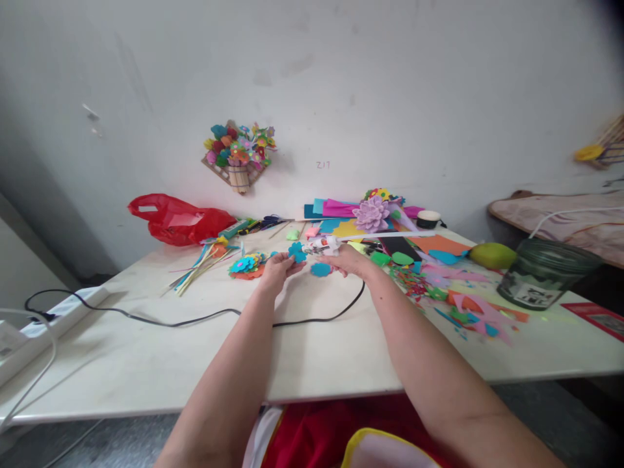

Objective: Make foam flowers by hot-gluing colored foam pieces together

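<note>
My left hand [279,272] pinches a small blue foam flower [296,252] by its edge. My right hand [351,261] is wrapped round a white hot glue gun [326,246], its nozzle end pointing left toward the flower. A long white glue stick [404,234] runs out of the gun's back to the right. From below the hand, the black cord leads away across the table. Between the hands, a blue scalloped foam piece [321,269] lies flat on the table. Just left of my left hand sit finished-looking layered foam flowers [246,264] in blue, yellow and orange.
The black cord [182,323] crosses the table to a white power strip [63,318] at left. Thin sticks [197,268] and a red plastic bag [180,221] lie back left. Foam scraps [468,305], a green glass jar [541,276] and a yellow-green fruit [492,255] are at right.
</note>
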Demonstrator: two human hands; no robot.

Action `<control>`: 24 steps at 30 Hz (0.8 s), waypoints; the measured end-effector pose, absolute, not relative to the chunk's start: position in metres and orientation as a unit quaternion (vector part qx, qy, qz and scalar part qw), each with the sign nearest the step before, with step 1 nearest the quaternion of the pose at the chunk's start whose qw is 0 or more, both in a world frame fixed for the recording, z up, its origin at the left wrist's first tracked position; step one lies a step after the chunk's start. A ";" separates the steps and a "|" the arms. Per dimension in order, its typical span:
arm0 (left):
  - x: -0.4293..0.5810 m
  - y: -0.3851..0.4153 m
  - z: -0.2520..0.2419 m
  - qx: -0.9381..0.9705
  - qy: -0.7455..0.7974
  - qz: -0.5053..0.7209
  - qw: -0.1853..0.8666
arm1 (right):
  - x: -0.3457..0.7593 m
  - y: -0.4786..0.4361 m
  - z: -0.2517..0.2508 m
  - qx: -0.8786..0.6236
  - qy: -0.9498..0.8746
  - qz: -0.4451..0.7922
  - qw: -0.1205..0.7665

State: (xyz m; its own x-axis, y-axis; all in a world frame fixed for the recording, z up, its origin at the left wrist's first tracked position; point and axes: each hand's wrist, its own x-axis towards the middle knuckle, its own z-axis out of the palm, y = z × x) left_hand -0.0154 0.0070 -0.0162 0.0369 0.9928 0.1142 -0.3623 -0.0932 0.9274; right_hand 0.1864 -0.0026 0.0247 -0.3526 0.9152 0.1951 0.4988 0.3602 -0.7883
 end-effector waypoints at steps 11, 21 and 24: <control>-0.016 0.007 -0.016 0.442 0.347 0.601 0.569 | 0.187 -0.003 0.025 -0.464 -0.764 0.316 0.318; -0.016 0.006 -0.014 0.434 0.344 0.597 0.581 | 0.187 -0.004 0.026 -0.466 -0.757 0.320 0.327; -0.017 0.006 -0.014 0.427 0.336 0.602 0.584 | 0.188 -0.004 0.026 -0.460 -0.755 0.331 0.328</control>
